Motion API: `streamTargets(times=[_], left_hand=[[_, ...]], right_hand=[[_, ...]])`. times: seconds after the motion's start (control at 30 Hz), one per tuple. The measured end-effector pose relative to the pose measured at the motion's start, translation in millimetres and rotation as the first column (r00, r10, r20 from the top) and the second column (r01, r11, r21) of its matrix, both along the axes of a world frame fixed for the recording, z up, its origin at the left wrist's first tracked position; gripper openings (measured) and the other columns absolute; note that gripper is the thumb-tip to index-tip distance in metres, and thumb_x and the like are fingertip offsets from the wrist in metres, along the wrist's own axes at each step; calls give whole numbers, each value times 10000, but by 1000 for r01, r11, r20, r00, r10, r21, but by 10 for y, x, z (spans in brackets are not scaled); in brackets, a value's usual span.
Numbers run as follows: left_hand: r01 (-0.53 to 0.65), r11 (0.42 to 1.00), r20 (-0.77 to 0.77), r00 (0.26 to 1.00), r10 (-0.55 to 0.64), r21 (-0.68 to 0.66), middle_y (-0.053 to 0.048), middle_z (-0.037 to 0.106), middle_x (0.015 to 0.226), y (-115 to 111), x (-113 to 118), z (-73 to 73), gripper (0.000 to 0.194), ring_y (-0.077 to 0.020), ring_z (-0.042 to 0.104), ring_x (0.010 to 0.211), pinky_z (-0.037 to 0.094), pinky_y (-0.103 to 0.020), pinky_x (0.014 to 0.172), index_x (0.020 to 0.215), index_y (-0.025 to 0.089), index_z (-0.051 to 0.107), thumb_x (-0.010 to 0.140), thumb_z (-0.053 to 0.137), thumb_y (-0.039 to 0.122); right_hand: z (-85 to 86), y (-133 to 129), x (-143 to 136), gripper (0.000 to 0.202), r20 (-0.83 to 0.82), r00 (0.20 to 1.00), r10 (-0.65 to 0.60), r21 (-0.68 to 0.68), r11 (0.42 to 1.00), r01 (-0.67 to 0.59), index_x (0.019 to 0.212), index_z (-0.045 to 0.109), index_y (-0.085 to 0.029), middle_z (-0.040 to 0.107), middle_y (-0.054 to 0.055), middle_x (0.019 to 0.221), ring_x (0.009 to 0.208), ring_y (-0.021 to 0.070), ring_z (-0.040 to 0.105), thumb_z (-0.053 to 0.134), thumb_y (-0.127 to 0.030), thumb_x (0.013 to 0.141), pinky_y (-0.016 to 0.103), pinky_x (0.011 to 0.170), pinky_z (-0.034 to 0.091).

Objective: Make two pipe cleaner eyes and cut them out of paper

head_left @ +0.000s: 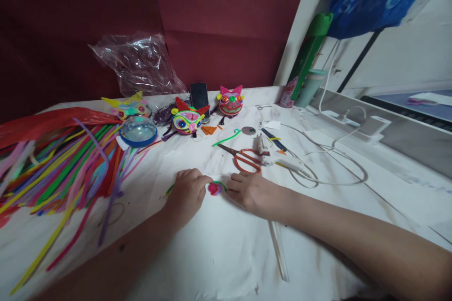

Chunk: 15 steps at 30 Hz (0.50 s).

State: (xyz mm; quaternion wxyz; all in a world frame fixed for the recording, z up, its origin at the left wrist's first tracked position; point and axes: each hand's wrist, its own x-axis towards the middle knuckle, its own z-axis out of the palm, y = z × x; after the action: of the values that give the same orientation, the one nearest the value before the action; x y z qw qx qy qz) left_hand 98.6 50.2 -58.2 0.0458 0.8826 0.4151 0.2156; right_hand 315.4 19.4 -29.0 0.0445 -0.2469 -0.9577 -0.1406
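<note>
Pink and red fuzzy material forms a small coil (pixel 213 189), set on white paper (pixel 212 249) in the lower middle of the frame, between the two hands; a green strip (pixel 222 184) is arched over its upper edge, and the coil is seemingly kept flat so that the curve can be followed closely. The strip's right end is grasped in the curled fingers of the right hand (pixel 247 193); the fingers of the left hand (pixel 189 193) are bent and set down at the coil's left side, perhaps to steady it, though whether anything is pinched there cannot be told. Orange-handled scissors (pixel 236 153) and a glue gun (pixel 265 159) are laid just beyond the right hand, probably for easy reach; bright fuzzy strips (pixel 67 169) are heaped at the left of the frame, apart from the working spot; three decorated heads (pixel 184 121) are stood along the back, perhaps as finished examples. White lettering is carried by the blue bag (pixel 374 0) at upper right, but it is broken by folds and cannot be read in full; a faint mark (pixel 163 197) beside the left hand is too small to be made out.
</note>
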Motion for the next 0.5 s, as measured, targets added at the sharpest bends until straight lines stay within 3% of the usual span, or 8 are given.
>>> streamTargets(times=[0.23, 0.37, 0.5], left_hand=[[2, 1000, -28, 1000, -1, 23, -46, 602, 786, -12, 4, 13, 342, -207, 562, 807, 427, -382, 796, 927, 195, 703, 824, 430, 16], [10, 1000, -34, 999, -9, 29, -47, 593, 771, -3, 2, 5, 343, -207, 564, 794, 424, -385, 790, 919, 190, 703, 818, 429, 10], [26, 998, -13, 1000, -26, 49, -48, 588, 765, 13, -9, -26, 341, -209, 561, 781, 418, -391, 776, 929, 189, 700, 825, 423, 18]], right_hand=[[-40, 37, 8, 192, -96, 995, -12, -58, 998, 6, 831, 603, -136, 598, 74, 832, 788, 193, 520, 446, -103, 936, 299, 640, 400], [-84, 85, 7, 174, -206, 973, -104, -215, 975, 59, 764, 629, -130, 613, 80, 814, 772, 174, 560, 512, -116, 892, 262, 657, 431], [-60, 117, 22, 141, -321, 918, -232, -388, 917, 96, 847, 674, -123, 655, 90, 842, 793, 168, 611, 537, -87, 851, 241, 692, 466]])
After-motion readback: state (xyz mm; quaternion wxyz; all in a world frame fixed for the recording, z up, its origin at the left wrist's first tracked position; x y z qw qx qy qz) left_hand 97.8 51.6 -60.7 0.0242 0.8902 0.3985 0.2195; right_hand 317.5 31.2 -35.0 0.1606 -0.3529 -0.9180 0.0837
